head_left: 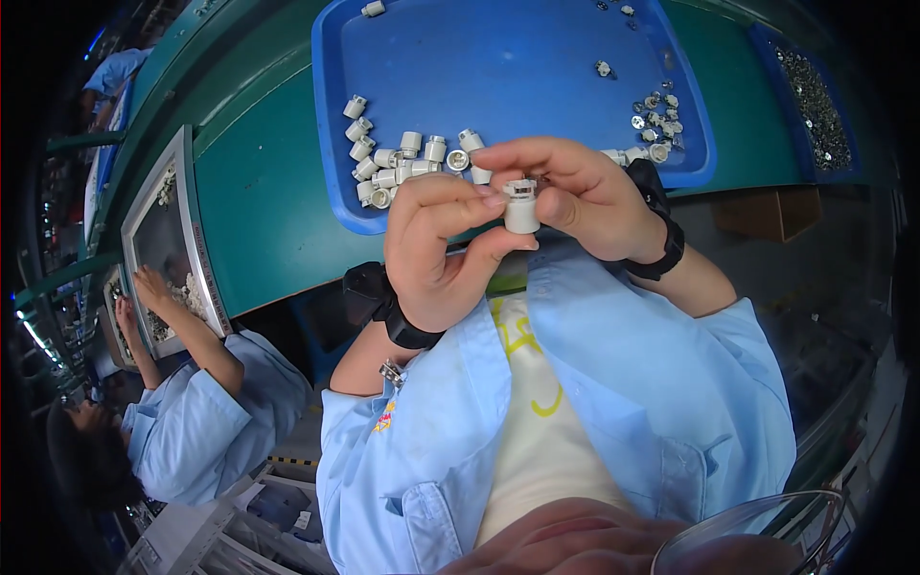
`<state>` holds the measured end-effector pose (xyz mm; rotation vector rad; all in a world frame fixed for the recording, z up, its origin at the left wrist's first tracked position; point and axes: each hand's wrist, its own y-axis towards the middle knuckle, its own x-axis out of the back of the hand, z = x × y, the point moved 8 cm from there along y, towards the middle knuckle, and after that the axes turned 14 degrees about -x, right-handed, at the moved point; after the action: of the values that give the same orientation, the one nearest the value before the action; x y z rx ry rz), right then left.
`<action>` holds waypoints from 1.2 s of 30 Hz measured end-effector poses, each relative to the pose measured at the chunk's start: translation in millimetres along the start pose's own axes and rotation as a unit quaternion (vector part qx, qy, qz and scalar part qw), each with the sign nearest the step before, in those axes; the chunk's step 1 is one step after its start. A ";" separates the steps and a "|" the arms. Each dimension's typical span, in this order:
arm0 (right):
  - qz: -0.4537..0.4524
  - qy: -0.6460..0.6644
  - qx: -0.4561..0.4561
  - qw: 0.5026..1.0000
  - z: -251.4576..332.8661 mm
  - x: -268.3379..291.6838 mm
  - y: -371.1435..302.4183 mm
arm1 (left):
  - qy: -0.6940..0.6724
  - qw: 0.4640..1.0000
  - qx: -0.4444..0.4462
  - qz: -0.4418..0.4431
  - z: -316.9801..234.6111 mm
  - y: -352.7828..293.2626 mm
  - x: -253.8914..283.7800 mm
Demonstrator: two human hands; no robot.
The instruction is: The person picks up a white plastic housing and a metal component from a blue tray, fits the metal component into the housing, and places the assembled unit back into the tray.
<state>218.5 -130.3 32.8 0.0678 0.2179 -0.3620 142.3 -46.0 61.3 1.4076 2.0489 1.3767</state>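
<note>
Above the near edge of the blue tray (513, 57), both hands meet at a small white cylindrical lamp holder (521, 213) with metal parts at its top. My left hand (436, 235) pinches it from the left, thumb low and fingertips near its upper side. From the right, my right hand (594, 201) closes on its upper part, the thumb beside the metal and the forefinger reaching over it. What sits between the right fingertips is partly hidden. Behind my left fingers, several like white lamp holders (410, 144) stand and lie in the tray.
Small metal-and-white inserts (661, 120) gather at the tray's right side. A blue bin of small metal parts (815, 105) stands farther right on the green bench (259, 201). To the left, a co-worker's hand (153, 287) reaches over a metal-framed tray (196, 240) with white parts.
</note>
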 end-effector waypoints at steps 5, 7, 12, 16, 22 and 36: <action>0.018 0.101 -0.025 0.994 -9.9 1.6 0.4 | 0.013 1.000 0.001 0.008 0.4 0.1 0.8; 0.025 0.101 -0.035 0.994 -12.6 3.5 0.4 | 0.009 1.000 0.004 0.005 0.4 0.8 1.3; 0.037 0.110 -0.077 0.990 -21.9 1.7 -0.1 | 0.033 0.999 0.033 -0.005 2.2 0.9 1.0; 0.010 0.142 -0.080 0.987 -25.2 3.5 -3.5 | 0.035 0.999 0.030 0.030 1.5 -2.0 -3.0; -0.023 0.139 -0.080 0.987 -23.6 -4.4 -14.6 | -0.010 0.998 0.051 0.019 5.7 -14.8 -6.8; -0.139 0.114 -0.324 0.929 -106.0 -1.8 -73.9 | -0.357 0.760 0.519 0.158 34.9 -149.0 -79.0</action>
<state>169.3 -187.5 -72.1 -0.5821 0.5726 -0.5489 121.0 -102.8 -99.8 2.2509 2.0248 -0.4828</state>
